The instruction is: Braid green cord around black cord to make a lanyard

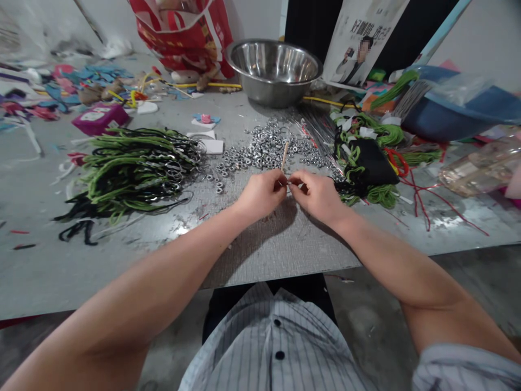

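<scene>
My left hand [264, 194] and my right hand [316, 196] meet above the front of the table, fingertips pinched close together. Between them shows a tiny pale, shiny piece that is too small to name. A thin wooden stick [285, 155] points up just behind my left fingers; whether it is held or lies on the table I cannot tell. Beyond both hands spreads a pile of small metal nuts or rings [264, 144]. A bundle of green and black cords [138, 168] with metal ends lies left of my left hand.
More green and black cords [366, 157] lie at the right, beside red strings [423, 198] and a clear plastic bottle [480, 165]. At the back stand a steel bowl [274, 89], a red bag [183, 41] and a blue basin [456, 117]. A purple box [101, 117] sits left.
</scene>
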{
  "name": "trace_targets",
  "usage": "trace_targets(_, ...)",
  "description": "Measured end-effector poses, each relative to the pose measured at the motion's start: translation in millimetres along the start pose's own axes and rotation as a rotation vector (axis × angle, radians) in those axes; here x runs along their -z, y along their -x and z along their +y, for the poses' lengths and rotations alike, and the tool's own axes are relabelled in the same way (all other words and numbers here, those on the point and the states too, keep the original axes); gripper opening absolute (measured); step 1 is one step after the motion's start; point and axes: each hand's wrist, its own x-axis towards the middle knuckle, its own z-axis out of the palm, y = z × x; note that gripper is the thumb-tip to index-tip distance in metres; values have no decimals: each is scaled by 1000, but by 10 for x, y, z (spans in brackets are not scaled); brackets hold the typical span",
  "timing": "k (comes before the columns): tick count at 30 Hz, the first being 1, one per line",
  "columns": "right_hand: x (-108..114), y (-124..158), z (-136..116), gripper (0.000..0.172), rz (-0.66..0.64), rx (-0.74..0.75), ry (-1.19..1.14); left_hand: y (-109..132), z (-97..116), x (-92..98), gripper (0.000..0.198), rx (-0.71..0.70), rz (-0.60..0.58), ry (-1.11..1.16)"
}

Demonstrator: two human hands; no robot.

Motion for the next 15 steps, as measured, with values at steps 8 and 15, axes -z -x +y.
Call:
trace_targets(8, 9, -1, -41, 5, -5, -1, 97, 16, 14, 1, 6, -32, 12, -59)
trace_targets(15, -10, -66, 45, 10, 37, -259, -489, 10, 39, 22, 11, 39, 25, 118)
